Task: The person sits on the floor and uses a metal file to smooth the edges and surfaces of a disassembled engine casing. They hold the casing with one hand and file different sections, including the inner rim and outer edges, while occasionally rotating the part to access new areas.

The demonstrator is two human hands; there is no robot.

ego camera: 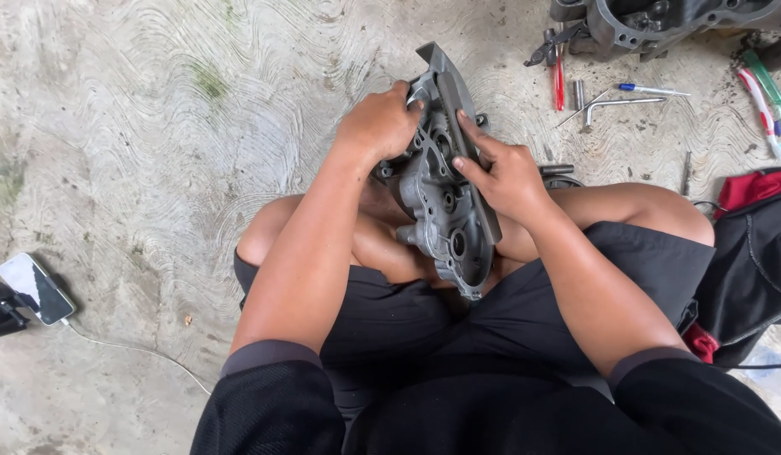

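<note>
Rough, swirl-patterned concrete floor (154,126) here, and the person sits right on it, knees spread, in black shorts. Centre of the frame, just above the lap, a grey cast-metal engine casing (441,202) is propped upright between the legs, its holed face turned toward the right side of the picture. The left hand (378,122) is clamped over the casing's upper left edge, fingers curled tight around the rim. The right hand (508,173) lies against the casing's right side, its grip closed on a long flat dark file (468,143) pressed along that edge, index finger stretched out on top of it.

Moving outward: upper right, a bigger grey engine block (660,21) sits on the floor. Just beside it, red-handled pliers (557,72), a bent metal hex wrench (622,103) and a blue-tipped pen (652,88). Far right edge, two toothbrushes (765,97), one red and white, one green. Below those, a black bag (753,261) with red cloth showing. Over at the left edge, a phone (34,288) lies face up, a white cable (129,350) trailing from it.
</note>
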